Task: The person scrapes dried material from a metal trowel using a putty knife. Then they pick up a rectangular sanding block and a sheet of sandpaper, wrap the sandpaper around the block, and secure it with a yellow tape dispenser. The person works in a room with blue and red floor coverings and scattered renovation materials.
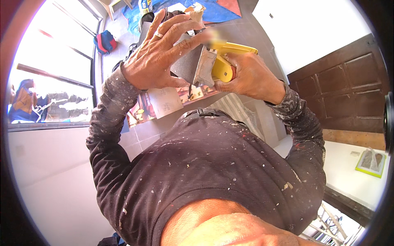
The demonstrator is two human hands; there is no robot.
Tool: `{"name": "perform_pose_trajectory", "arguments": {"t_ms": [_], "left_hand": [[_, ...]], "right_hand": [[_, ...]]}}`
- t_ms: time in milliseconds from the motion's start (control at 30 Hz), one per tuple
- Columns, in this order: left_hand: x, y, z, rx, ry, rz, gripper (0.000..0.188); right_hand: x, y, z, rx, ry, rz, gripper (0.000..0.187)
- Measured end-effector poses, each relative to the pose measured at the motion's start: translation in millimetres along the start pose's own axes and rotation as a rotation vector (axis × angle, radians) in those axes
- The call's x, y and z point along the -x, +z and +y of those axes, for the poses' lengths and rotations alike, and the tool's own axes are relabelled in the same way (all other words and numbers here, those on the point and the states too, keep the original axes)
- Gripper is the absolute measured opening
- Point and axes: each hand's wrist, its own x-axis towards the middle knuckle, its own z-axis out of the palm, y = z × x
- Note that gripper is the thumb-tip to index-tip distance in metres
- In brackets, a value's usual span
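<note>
My right hand is wrapped round the yellow handle of a flat hand tool, which looks like a sanding block or float. Its pale, dusty face is turned toward my left hand. A dark grey sheet, like sandpaper, lies against that face. My left hand spans this sheet, with the thumb at its near edge and the curved fingers at its far edge. A ring is on one left finger. Part of the tool's far end is blurred.
A blue tarp covers floor at the back, with a blue and red bag to its left. Printed cardboard lies below my hands. A window is at left, a brown panelled door at right, and a lime-edged tray nearby.
</note>
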Motion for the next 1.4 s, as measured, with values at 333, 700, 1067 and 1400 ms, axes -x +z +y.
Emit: {"name": "perform_pose_trajectory", "arguments": {"t_ms": [333,700,1067,1400], "left_hand": [[-1,4,0,0.207,0.013,-0.095,0.124],[11,9,23,0.160,-0.079,-0.142,0.123],[6,11,31,0.087,-0.090,-0.151,0.121],[6,10,32,0.117,-0.091,-0.157,0.118]], "right_hand": [[7,-2,15,-0.266,0.019,-0.296,0.070],[19,23,12,-0.216,0.091,-0.114,0.080],[23,26,18,-0.234,0.118,-0.151,0.088],[22,25,18,-0.263,0.091,-0.176,0.087]]}}
